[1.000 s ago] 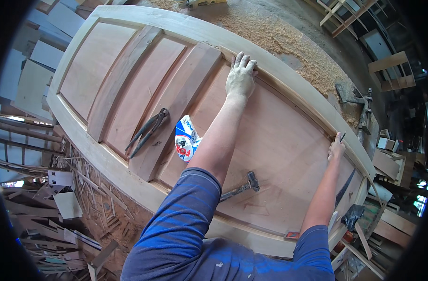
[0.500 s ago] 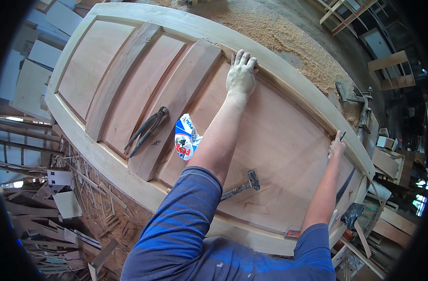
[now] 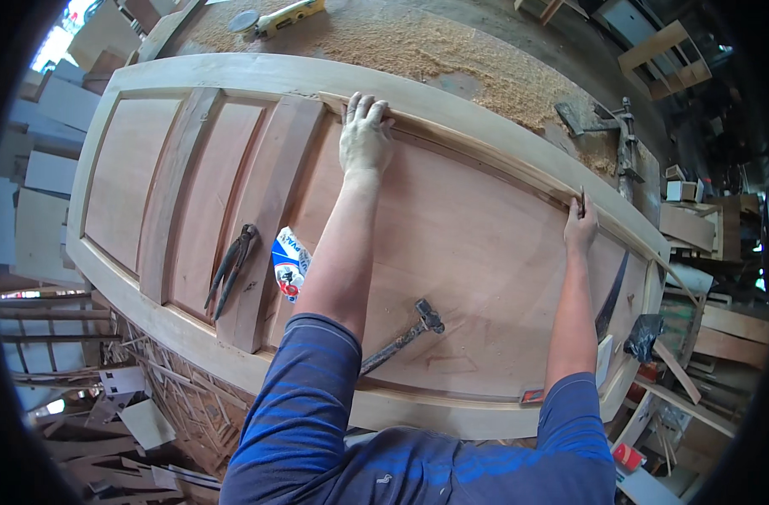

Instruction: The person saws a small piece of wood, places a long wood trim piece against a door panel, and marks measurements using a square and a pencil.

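Touching the strip: my left hand [image 3: 366,141], back upward, fingers bent over the strip [image 3: 477,152] near its left end, thumb out to the side; I cannot tell whether it grips or only rests.
Pinched in my fingers: a thin dark stick [image 3: 581,203], held by my right hand [image 3: 580,229], which is closed around it, just beside the strip and farther along to the right.
Strip's place: along the door's far side, where the frame meets the large panel [image 3: 485,252].
Door: pale wood, lying flat on the desk [image 3: 460,85], its frame [image 3: 275,71] running around three reddish panels, with two crossbars between them.
Pincers [image 3: 233,266]: on the crossbar nearest my left arm, handles parted and reaching over the middle panel.
Packet [image 3: 289,263]: white, blue and red, crumpled, just left of my left forearm and partly hidden by it.
Hammer [image 3: 405,334]: on the large panel between my arms, head away from me, handle end hidden by my left arm.
Right of my right arm: a dark tapered piece [image 3: 613,295] on the door, and a black bag [image 3: 644,337] at its end.
Beyond the door: sawdust [image 3: 384,50], a yellow tool [image 3: 292,16] and a clamp [image 3: 627,153].
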Demonstrator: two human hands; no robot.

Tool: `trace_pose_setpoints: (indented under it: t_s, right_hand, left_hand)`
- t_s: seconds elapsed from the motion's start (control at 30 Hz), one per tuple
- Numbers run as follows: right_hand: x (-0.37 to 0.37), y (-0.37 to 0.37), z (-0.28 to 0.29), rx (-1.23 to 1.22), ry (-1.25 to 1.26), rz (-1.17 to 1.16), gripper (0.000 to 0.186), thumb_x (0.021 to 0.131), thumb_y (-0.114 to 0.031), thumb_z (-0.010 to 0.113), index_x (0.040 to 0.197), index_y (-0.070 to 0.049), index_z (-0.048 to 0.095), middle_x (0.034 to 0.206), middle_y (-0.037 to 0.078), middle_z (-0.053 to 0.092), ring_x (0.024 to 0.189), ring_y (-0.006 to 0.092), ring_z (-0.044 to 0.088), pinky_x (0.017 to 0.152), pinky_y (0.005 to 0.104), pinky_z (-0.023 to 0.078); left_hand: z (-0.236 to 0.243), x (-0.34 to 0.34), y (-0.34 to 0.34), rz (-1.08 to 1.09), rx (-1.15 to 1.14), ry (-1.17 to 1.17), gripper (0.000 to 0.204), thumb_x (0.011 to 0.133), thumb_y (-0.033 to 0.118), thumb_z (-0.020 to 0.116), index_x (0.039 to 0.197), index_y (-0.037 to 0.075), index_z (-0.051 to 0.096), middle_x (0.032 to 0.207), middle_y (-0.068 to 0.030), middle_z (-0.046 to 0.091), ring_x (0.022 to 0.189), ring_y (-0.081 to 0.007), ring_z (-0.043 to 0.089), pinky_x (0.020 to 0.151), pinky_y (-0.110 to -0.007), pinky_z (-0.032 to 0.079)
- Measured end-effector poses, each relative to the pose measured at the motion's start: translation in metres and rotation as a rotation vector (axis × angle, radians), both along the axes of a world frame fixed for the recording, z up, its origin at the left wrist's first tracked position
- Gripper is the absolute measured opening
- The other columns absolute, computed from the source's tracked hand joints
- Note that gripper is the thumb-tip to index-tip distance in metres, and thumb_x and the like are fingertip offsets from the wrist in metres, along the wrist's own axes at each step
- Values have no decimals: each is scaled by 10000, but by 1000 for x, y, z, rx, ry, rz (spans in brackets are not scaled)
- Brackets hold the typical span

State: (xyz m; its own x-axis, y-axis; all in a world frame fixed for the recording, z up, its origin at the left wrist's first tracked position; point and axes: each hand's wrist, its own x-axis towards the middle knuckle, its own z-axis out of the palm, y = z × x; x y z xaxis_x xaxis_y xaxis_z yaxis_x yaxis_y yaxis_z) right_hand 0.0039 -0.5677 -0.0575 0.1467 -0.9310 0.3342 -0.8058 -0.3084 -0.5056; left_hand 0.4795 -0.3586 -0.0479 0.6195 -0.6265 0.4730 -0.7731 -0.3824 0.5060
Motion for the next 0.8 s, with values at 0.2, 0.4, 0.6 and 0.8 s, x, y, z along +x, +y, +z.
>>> trace_pose_setpoints:
  t_s: [0.2,0.4,0.6,0.8]
  right_hand:
    - [2,-3,-11,-286,68,56,360,1067,-253,764,1423,-204,783,1256,137,818,1112,351,789,926,471,618]
    - [-1,2,-9,-184,55,56,383,1044,-219,787,1427,-213,778,1225,121,818,1097,331,792,920,462,620]
    - [0,1,-5,-153,132,29,428,1023,-205,796,1449,-243,768,1206,119,814,1067,335,788,921,468,624]
    - [3,4,-8,-128,147,2,447,1021,-216,793,1463,-270,761,1191,140,815,1063,351,789,898,477,626]
  left_hand:
    - [4,-1,1,-28,5,15,347,977,158,793,1321,135,757,1503,-112,679,1525,-368,519,1304,-503,412]
    - [8,-2,3,-10,21,16,313,1000,171,784,1310,131,770,1520,-115,678,1552,-365,499,1276,-483,452]
    - [7,-2,0,-3,47,6,340,1000,178,783,1338,148,772,1540,-103,673,1564,-346,495,1279,-470,455]
    - [6,-1,3,15,60,2,352,997,183,784,1348,159,776,1558,-92,667,1574,-334,489,1285,-468,450]
